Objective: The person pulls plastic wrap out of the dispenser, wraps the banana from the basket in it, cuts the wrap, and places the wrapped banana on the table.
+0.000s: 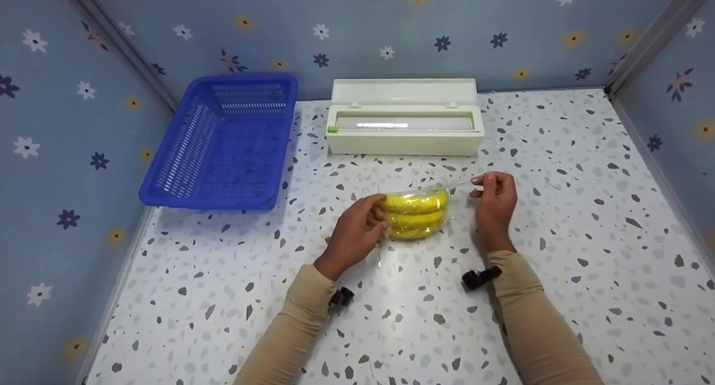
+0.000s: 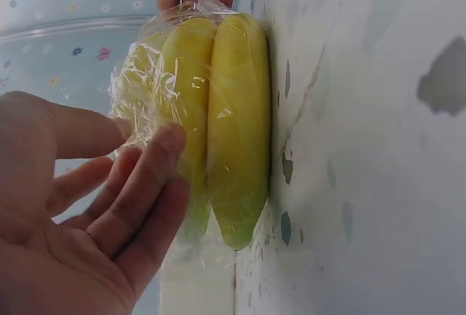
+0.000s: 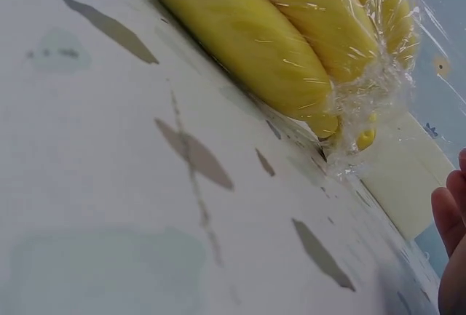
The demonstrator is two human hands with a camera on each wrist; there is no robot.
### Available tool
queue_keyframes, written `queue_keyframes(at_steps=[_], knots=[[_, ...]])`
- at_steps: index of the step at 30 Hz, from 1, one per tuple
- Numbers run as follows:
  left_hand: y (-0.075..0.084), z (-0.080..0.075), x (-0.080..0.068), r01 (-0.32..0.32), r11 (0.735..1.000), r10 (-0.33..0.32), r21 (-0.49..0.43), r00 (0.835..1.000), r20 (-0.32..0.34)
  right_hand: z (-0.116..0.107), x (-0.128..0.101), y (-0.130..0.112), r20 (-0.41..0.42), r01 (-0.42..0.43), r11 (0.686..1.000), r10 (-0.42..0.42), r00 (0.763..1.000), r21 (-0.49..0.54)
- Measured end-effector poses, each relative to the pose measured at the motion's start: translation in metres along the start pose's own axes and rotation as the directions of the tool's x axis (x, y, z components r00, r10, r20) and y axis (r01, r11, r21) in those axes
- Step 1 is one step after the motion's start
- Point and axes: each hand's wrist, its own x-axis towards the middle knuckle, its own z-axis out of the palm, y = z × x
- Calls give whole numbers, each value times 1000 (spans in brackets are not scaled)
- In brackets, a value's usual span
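Observation:
A bunch of yellow bananas [image 1: 413, 212], wrapped in clear plastic film, lies on the speckled tabletop. My left hand [image 1: 354, 231] holds the bunch at its left end, thumb and fingers against the film. In the left wrist view, the left hand's fingertips [image 2: 171, 140] touch the crinkled wrap beside the bananas [image 2: 237, 118]. To the right of the bunch, my right hand [image 1: 497, 206] pinches a strand of plastic wrap [image 1: 461, 182] drawn out from the bananas. The right wrist view shows bunched film [image 3: 364, 104] around the banana tips; only part of the right hand [image 3: 455, 228] appears there.
Behind the bananas stands a white cling film dispenser [image 1: 405, 145], its lid raised and a roll inside, with a green slider at the left. A blue plastic basket [image 1: 218, 200] sits at the back left. Flowered panels [image 1: 368, 33] enclose the table's back and sides.

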Motion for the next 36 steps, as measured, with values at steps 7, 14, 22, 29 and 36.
queue_keyframes(at_steps=[7, 14, 22, 29, 36], knots=[[8, 6, -1, -8, 973, 8, 230, 1000, 0, 0, -1, 4, -12, 14, 1000, -14, 1000, -12], [8, 12, 1, -13, 946, 16, 323, 1000, -6, 0, -3, 3, 0, 20, 1000, -20, 1000, -9], [6, 15, 1, -47, 914, 54, 403, 999, -7, -1, -4, 3, -7, 44, 998, -44, 999, -36], [7, 17, 4, -64, 849, 100, 524, 994, -41, 0, -4, 1, -6, 146, 988, -147, 989, -56], [15, 16, 17, -81, 703, 164, 707, 985, -51, 2, -6, -6, 31, 213, 976, -215, 976, 48]])
